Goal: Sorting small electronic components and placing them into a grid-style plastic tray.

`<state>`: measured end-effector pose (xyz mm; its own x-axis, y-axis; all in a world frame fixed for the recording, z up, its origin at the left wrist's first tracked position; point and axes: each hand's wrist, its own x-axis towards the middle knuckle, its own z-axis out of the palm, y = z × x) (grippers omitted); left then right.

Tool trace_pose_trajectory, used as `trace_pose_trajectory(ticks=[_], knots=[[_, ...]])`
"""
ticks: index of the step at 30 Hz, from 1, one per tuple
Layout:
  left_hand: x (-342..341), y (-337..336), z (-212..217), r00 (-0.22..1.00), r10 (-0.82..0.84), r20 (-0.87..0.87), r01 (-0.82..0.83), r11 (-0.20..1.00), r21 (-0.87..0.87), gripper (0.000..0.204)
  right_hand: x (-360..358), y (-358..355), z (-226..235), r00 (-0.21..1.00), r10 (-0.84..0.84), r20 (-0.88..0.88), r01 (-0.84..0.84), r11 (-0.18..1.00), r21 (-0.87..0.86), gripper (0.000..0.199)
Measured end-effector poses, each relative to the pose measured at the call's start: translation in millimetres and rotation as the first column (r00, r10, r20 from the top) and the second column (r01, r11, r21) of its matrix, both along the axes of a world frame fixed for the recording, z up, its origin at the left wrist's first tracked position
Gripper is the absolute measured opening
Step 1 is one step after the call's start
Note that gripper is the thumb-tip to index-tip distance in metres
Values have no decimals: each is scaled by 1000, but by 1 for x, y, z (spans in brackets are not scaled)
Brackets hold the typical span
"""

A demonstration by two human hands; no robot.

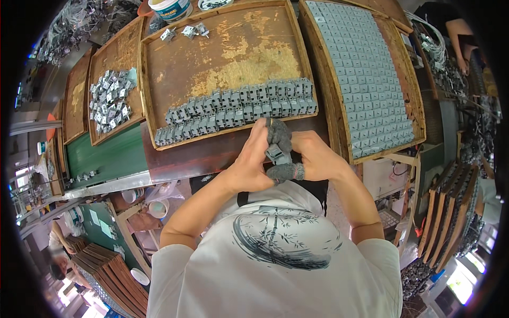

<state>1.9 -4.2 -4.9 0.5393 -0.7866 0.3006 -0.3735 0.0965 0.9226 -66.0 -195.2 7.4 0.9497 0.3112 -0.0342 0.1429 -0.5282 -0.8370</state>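
at the middle of the frame, the left hand [249, 164] and right hand [313, 156] meet around a small grey plastic part [277, 153]; both grips are closed on it, fingertips capped in grey knit finger cots [281, 172]. just above them a wooden tray [222, 58] holds two rows of grey parts [238, 111] along its lower edge. at upper right another tray [408, 79] is packed with flat grey pieces [366, 74]. at upper left a tray carries a loose heap of metal clips [110, 100].
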Motion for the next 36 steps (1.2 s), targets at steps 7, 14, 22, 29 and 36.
trace_pose_trajectory(ticks=[7,14,22,29,36], knots=[[-16,-5,16,744,-8,-669,-113,984,-138,65,6,1,20,1000,-24,17,23,998,66,44],[7,2,9,975,174,139,-183,982,51,59,3,14,26,887,-413,-204,443,887,130,48],[11,7,30,947,183,-262,-115,960,255,37,-17,10,33,890,-447,-89,454,888,77,37],[19,13,25,706,31,-707,-27,999,17,40,-20,7,26,879,-476,2,462,855,235,20],[17,12,18,735,50,-676,-8,998,65,32,-18,9,26,909,-417,24,410,902,138,18]])
